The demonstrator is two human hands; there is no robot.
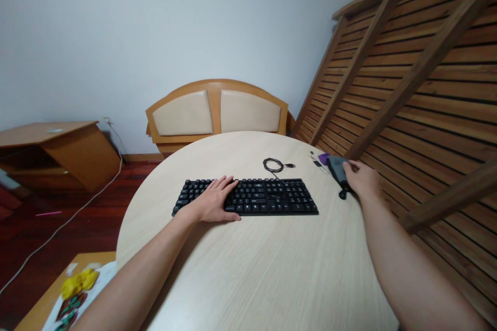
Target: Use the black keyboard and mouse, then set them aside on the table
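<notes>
A black computer keyboard point(272, 197) lies flat on the round pale table. My left hand point(217, 200) rests palm down on its left half with the fingers stretched out; the thumb lies along the front edge. Behind the keyboard, its black cable point(273, 165) is coiled, with the USB plug point(289, 165) pointing right. At the right side of the table, my right hand point(361, 177) pinches a small grey and black pouch-like item point(337, 168), from which a black end piece hangs toward me. Something purple point(323, 158) shows just behind it.
Small dark bits and a thin cord point(317, 163) lie near the table's right edge. A slatted wooden frame point(411, 77) leans close on the right. Beyond the table stands a padded headboard point(217, 108). Low on the left sits a yellow item point(79, 283) on a board.
</notes>
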